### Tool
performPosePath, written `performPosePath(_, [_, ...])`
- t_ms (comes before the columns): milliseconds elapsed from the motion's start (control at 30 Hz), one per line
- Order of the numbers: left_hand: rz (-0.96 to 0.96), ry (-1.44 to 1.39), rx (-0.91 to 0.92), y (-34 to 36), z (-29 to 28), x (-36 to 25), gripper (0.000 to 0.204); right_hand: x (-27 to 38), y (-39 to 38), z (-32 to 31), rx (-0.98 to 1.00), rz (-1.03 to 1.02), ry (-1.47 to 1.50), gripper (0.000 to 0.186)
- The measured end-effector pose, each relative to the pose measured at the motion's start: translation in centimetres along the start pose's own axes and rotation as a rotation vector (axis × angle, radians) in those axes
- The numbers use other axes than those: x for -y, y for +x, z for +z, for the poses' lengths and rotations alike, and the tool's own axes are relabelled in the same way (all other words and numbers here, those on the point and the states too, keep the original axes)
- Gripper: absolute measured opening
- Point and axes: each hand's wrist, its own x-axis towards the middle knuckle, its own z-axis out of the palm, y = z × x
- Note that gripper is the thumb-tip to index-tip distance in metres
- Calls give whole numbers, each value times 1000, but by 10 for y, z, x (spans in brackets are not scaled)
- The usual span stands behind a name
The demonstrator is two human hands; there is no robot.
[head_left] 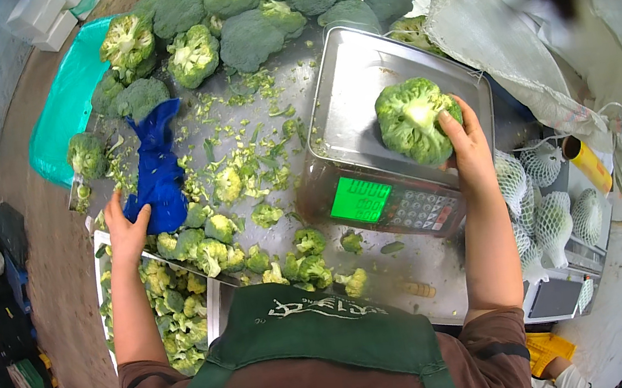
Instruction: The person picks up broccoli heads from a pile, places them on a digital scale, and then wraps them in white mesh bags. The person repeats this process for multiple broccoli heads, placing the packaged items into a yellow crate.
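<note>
Head view: the right hand (474, 154) was curled round the side of one broccoli head (413, 123), stem toward the camera, over the steel pan (342, 86) of a scale; whether the head bore on the pan could not be told. The display (360, 199) was lit green. The left hand (128, 233) was spread, its thumb at the edge of a crumpled blue cloth (159, 178) (possibly a glove; not clear). Trimmings (256, 133) and cut florets (214, 253) lay on the metal table (433, 260), with more heads (251, 40) piled at its far end.
</note>
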Motion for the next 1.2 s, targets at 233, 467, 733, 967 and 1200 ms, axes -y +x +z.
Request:
performPosePath(233, [139,-72,-236,-2,-18,-43,60,6,-46,-25,-218,-194,-166,47])
performPosePath(467, [275,-124,-148,2,-6,-105,54,-37,-113,-53,-49,-171,99,47])
performPosePath(733, [417,-174,23,-1,12,-160,49,-81,-186,-3,139,-131,-220,43])
performPosePath(967, [527,-211,166,-9,22,-195,49,-75,-176,-3,71,-172,-271,35])
performPosePath(1200, [514,-267,189,-10,34,-202,49,-2,-87,-75,-386,-626,-536,15])
